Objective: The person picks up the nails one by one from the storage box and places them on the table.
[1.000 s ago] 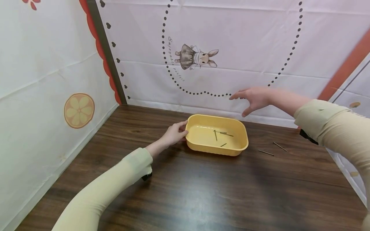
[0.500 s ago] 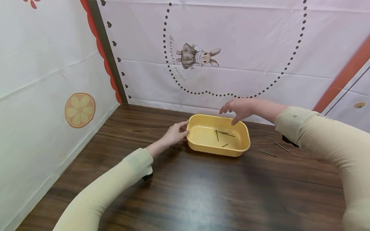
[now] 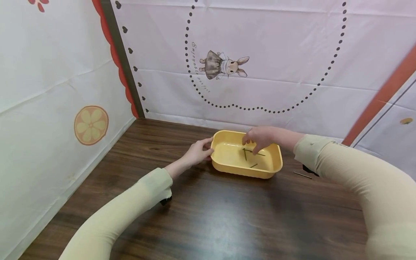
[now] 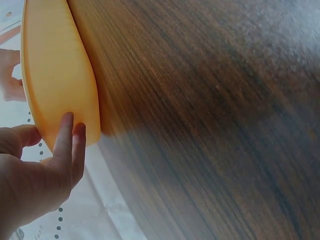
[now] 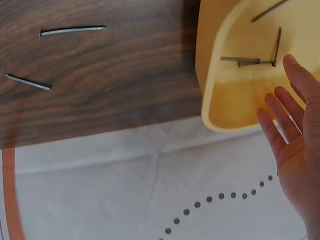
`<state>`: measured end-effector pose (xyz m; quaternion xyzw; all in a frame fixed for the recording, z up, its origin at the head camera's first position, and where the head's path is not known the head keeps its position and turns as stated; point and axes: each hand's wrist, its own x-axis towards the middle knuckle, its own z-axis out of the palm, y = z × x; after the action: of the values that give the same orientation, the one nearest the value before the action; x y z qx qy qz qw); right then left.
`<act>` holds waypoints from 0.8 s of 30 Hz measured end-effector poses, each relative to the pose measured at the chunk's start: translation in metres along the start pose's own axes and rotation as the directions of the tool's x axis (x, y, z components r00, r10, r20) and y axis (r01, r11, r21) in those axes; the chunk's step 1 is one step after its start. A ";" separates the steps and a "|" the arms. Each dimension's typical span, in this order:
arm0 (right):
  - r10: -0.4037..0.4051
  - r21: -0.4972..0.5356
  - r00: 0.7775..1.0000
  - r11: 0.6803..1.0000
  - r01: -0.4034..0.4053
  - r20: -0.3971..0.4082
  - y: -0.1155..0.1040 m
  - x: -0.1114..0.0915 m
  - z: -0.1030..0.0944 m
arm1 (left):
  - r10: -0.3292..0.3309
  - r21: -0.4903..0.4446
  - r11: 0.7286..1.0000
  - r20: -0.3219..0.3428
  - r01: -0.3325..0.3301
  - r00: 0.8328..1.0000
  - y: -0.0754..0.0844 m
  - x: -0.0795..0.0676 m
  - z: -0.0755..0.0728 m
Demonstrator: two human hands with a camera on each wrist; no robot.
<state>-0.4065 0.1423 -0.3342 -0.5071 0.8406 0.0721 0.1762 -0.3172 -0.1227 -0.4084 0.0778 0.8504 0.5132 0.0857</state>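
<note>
Yellow tray (image 3: 229,156) sits on the dark wood table (image 3: 195,216), near the printed cloth (image 3: 156,90), with several nails (image 5: 277,46) loose inside. Left hand (image 3: 196,151) has a pinching grip on the tray's left end, thumb at the rim, fingers against the outer wall. Right hand (image 3: 259,136) hangs over the tray's far side, grip loosely spread, nothing seen in it; two further nails (image 5: 73,30) lie beside the tray.

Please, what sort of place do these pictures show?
Probably an indoor tabletop set up for handling work: a wood-grain table, printed sheets behind and beside it, and a yellow tray holding nails.
</note>
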 end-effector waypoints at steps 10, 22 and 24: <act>0.017 -0.054 1.000 0.998 -0.016 0.020 0.004 0.012 0.019 | 0.002 -0.011 1.000 -0.004 -0.002 1.000 -0.003 0.001 0.003; 0.124 -0.051 0.971 0.989 -0.137 -0.202 0.001 0.017 0.040 | 0.006 0.004 1.000 -0.007 -0.006 1.000 0.000 0.001 0.001; 0.124 -0.059 0.959 0.988 -0.144 -0.254 0.000 0.018 0.044 | 0.006 0.002 1.000 -0.006 -0.006 1.000 -0.001 0.001 0.000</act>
<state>-0.4039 0.1405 -0.3816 -0.4604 0.8851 0.0515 0.0441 -0.3182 -0.1223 -0.4092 0.0790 0.8510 0.5128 0.0817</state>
